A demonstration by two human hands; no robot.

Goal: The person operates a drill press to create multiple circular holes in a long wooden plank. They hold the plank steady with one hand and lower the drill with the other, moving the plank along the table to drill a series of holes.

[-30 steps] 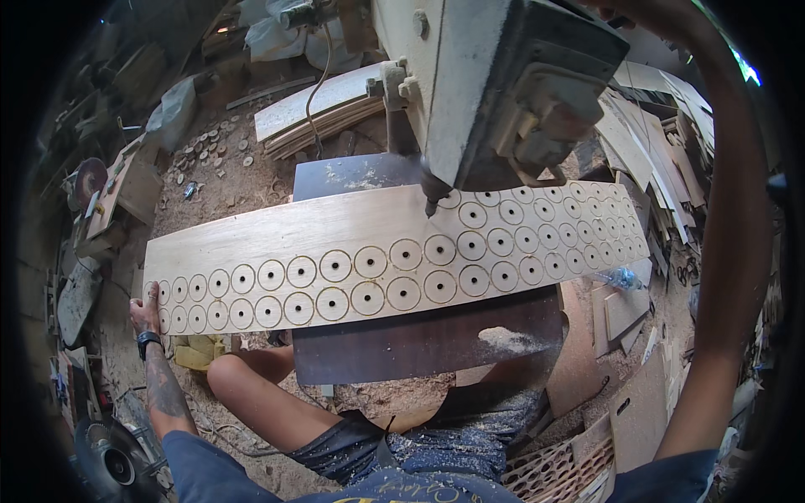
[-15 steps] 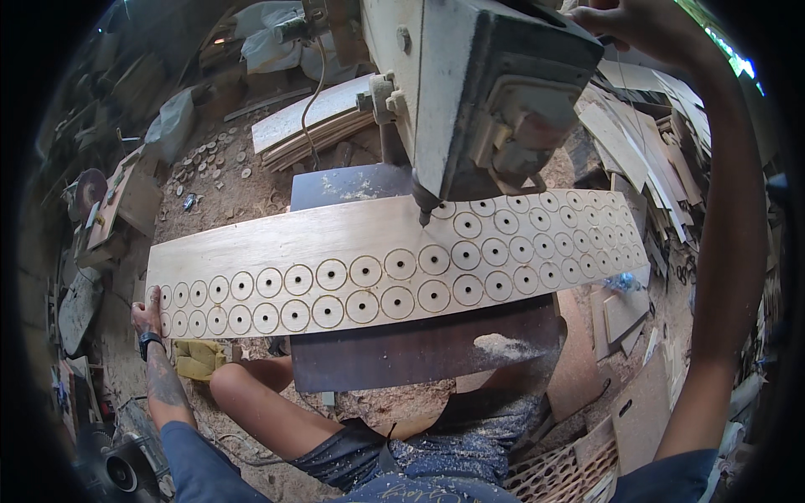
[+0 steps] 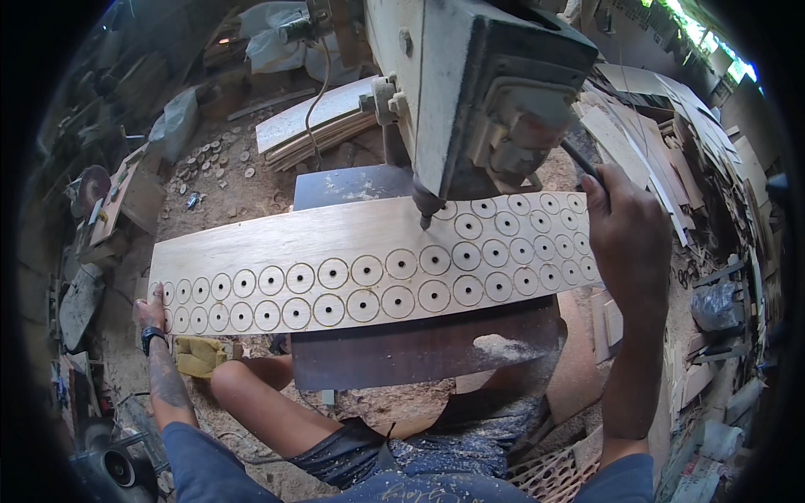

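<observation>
A long pale plywood board point(image 3: 277, 230) lies across the dark table point(image 3: 402, 365) of a drill press point(image 3: 453, 92). Rows of cut rings, each with a dark hole in its middle, cover its front half and right part; the back left part is plain. The drill bit point(image 3: 425, 222) points down at the board beside the back row; whether it touches the wood I cannot tell. My left hand point(image 3: 151, 310) grips the board's left end, thumb on top. My right hand point(image 3: 629, 218) is wrapped round the drill press's black feed lever point(image 3: 579, 159), in front of the board's right end.
A stack of plywood boards point(image 3: 314, 126) lies behind the press. Round wooden discs point(image 3: 220, 155) are scattered on the dusty floor at left. Offcuts point(image 3: 662, 126) pile up at right, and a perforated scrap sheet point(image 3: 553, 469) leans near my right elbow. Sawdust point(image 3: 503, 346) sits on the table.
My right hand has come down and toward me from the upper right, pulling the lever with it. The bit sits slightly lower. The board has barely shifted under my left hand.
</observation>
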